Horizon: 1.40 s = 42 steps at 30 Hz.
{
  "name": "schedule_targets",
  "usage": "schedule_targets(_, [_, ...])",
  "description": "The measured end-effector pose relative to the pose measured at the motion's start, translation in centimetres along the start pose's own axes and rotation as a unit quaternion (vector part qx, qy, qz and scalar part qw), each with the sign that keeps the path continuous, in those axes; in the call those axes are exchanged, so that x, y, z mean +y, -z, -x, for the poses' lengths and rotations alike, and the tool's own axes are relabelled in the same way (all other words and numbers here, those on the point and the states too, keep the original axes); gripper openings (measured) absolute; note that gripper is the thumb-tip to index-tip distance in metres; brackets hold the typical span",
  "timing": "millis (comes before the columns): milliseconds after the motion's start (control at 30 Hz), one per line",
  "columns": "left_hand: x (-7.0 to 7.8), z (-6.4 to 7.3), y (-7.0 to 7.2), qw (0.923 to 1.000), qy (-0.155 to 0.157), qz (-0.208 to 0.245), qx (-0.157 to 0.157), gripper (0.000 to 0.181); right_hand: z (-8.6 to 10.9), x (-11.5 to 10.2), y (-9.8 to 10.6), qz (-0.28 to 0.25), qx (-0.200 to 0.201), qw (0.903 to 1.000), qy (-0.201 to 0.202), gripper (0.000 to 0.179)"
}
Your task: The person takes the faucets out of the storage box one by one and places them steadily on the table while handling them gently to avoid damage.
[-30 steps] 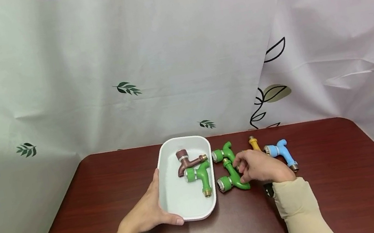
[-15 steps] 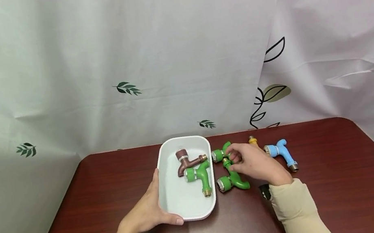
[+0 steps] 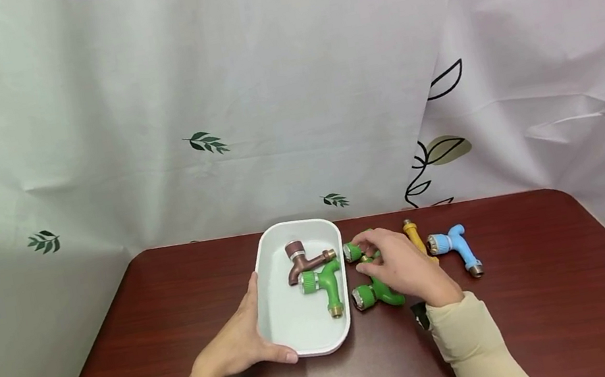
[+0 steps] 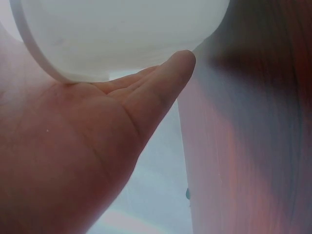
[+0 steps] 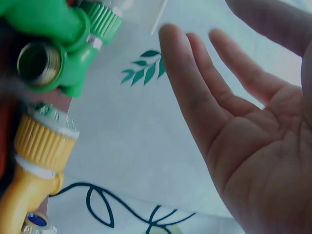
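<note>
My left hand (image 3: 238, 342) rests against the left side of a white tray (image 3: 297, 333), thumb at the front corner. In the left wrist view its straight fingers (image 4: 156, 97) lie along the tray's wall. Inside the tray are a brown tap (image 3: 304, 264) and a green tap (image 3: 328, 291). Over two more green taps to the right of the tray hovers my right hand (image 3: 402, 265). It partly hides the rear tap (image 3: 352, 251) and the front tap (image 3: 365, 297). The right wrist view shows its extended fingers (image 5: 183, 78) holding nothing, apart from a green tap (image 5: 78, 73).
A yellow tap (image 3: 414, 236) lies behind the right hand, partly covered by it. Farther right is a light blue tap (image 3: 458, 248). The brown wooden table (image 3: 187, 288) meets a white curtain (image 3: 262, 88) with leaf prints at its back edge.
My right hand has moved left and slightly away from me over the green taps, uncovering more of the yellow tap. The left hand and the tray have stayed put.
</note>
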<state>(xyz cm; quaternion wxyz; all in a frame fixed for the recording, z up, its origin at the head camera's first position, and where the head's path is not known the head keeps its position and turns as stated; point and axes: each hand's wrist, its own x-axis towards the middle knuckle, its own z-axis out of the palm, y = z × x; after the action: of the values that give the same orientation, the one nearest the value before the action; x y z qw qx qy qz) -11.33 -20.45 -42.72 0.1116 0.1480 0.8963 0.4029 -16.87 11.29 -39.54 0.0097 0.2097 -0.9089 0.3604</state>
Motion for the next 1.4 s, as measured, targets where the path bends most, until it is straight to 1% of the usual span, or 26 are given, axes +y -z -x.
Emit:
schedule_targets(100, [0.0, -0.1, 0.0, 1.0, -0.001, -0.003, 0.0, 0.157, 0.0, -0.6, -0.6, -0.01, 0.017, 0.9998, 0.004, 0.035])
schedule_targets(200, [0.0, -0.1, 0.0, 1.0, -0.002, -0.005, 0.001, 0.157, 0.0, -1.2, -1.2, -0.018, 0.025, 0.9995, 0.012, 0.036])
schedule_targets(333, [0.0, -0.1, 0.0, 1.0, -0.008, -0.001, 0.003, 0.157, 0.1, -2.0, -1.9, -0.008, 0.018, 0.9993, 0.032, 0.037])
schedule_targets(467, [0.0, -0.1, 0.0, 1.0, -0.007, 0.0, 0.002, 0.157, 0.2, -2.6, -2.6, 0.01, 0.01, 0.9985, 0.053, 0.037])
schedule_targets(633, [-0.1, -0.1, 0.0, 1.0, -0.007, 0.001, -0.001, 0.157, 0.2, -3.0, -3.5, 0.024, 0.011, 0.996, 0.086, 0.036])
schedule_targets(833, [-0.2, -0.1, 0.0, 0.9999, -0.013, 0.0, 0.0, 0.156, 0.1, -3.2, -4.5, 0.04, 0.01, 0.9916, 0.123, 0.04])
schedule_targets(900, [-0.2, -0.1, 0.0, 0.9999, -0.016, 0.0, 0.0, 0.156, 0.1, -3.3, -4.8, 0.034, 0.009, 0.9906, 0.133, 0.041])
schedule_targets(1000, [-0.2, -0.1, -0.1, 0.9998, -0.019, -0.001, 0.002, 0.156, 0.0, -3.4, -5.3, 0.041, 0.002, 0.9883, 0.147, 0.042])
schedule_targets(1133, [-0.2, -0.2, -0.1, 0.9998, -0.017, 0.001, 0.003, 0.156, -0.1, -3.4, -6.0, 0.065, -0.018, 0.9857, 0.154, 0.043])
schedule_targets(1200, [-0.2, -0.2, -0.1, 0.9998, -0.019, 0.005, 0.004, 0.156, -0.1, -3.4, -6.3, 0.068, -0.025, 0.9854, 0.154, 0.043])
schedule_targets(1400, [-0.2, -0.2, 0.0, 0.9997, -0.023, 0.006, 0.005, 0.155, -0.2, -3.1, -7.0, 0.08, -0.024, 0.9829, 0.164, 0.039])
